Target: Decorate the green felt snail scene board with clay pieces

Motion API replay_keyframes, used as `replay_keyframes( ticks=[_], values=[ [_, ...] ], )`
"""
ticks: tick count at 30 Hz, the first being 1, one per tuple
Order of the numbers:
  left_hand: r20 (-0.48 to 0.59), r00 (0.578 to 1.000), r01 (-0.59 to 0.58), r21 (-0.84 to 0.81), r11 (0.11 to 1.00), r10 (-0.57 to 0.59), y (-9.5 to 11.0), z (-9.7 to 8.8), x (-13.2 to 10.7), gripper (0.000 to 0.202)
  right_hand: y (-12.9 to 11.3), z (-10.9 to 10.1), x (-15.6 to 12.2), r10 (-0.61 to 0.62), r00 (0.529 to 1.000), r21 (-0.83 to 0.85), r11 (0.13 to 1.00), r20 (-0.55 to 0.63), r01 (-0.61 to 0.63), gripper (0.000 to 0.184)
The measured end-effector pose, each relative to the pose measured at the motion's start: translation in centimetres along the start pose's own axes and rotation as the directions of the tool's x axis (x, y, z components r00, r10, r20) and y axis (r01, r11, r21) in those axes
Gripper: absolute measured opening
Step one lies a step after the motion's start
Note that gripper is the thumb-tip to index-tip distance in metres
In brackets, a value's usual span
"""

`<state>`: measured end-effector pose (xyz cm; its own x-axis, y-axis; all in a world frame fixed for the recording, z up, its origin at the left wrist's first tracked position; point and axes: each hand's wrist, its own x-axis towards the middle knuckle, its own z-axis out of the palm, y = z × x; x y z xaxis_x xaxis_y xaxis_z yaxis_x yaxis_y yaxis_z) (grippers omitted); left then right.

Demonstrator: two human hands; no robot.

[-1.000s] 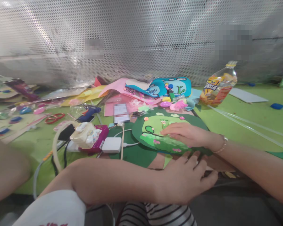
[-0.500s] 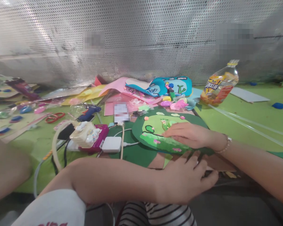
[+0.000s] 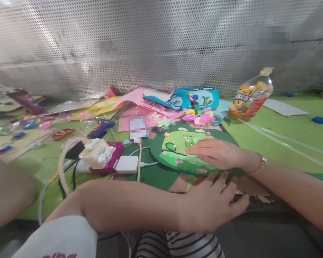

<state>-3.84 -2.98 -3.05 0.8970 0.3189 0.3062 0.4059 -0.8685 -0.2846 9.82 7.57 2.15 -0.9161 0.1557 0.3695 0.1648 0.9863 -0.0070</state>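
A rounded green craft picture (image 3: 177, 159), with a light green field, pink patches and a black outline, lies on the table in front of me. My right hand (image 3: 218, 152) is over its right half, fingers close together and bent down, tips touching the surface near a small green figure (image 3: 187, 141). Whatever those fingertips pinch, if anything, is hidden. Nearer to me, my left hand (image 3: 215, 202) rests at the table's front edge below the picture, fingers spread and holding nothing visible.
Left of the picture are a white adapter (image 3: 127, 164), a magenta power strip (image 3: 114, 154) with plugs and cables, a blue glue gun (image 3: 103, 129) and red scissors (image 3: 62, 134). Behind lie a blue craft picture (image 3: 210, 98) and pink clay (image 3: 204, 119). A plastic bottle (image 3: 251, 96) stands back right.
My right hand has shifted very slightly on the picture, its fingertips a little to the right. My left hand has stayed in place.
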Motion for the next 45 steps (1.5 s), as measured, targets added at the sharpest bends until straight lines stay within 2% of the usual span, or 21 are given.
replay_keyframes(
  ticks=[6,17,28,33,38,43,45],
  values=[
    [-0.013,1.0,-0.001,0.003,1.0,0.001,-0.04,-0.02,-0.03,0.047,-0.05,0.24,0.09,-0.001,0.999,0.041,0.999,0.052,-0.001,0.032],
    [0.014,1.0,-0.016,-0.02,1.0,0.016,-0.2,-0.27,-0.04,0.054,-0.27,-0.33,0.25,0.001,0.997,0.074,0.997,0.079,-0.007,0.033],
    [0.03,0.999,-0.017,-0.018,1.0,0.017,-0.18,-0.58,-0.02,0.05,0.05,-0.53,0.09,-0.031,0.997,0.153,0.988,0.067,0.02,0.032],
    [0.028,1.0,-0.013,-0.01,1.0,0.013,-0.21,-0.47,-0.06,0.05,0.07,-0.61,-0.14,-0.037,0.997,0.117,0.993,0.064,0.029,0.031],
    [0.019,1.0,-0.019,-0.006,1.0,0.02,-0.22,-0.43,-0.04,0.051,-0.13,-0.2,-0.14,0.03,1.0,0.042,0.999,0.007,-0.03,0.032],
    [0.008,1.0,0.001,-0.012,1.0,-0.001,-0.09,-0.3,-0.02,0.049,-0.08,0.18,0.38,0.087,0.994,0.05,0.995,0.07,-0.091,0.034],
    [0.012,1.0,0.007,-0.007,1.0,-0.007,-0.03,-0.16,-0.01,0.05,0.03,0.23,0.51,0.084,0.995,0.058,0.995,0.047,-0.087,0.031]
  ],
)
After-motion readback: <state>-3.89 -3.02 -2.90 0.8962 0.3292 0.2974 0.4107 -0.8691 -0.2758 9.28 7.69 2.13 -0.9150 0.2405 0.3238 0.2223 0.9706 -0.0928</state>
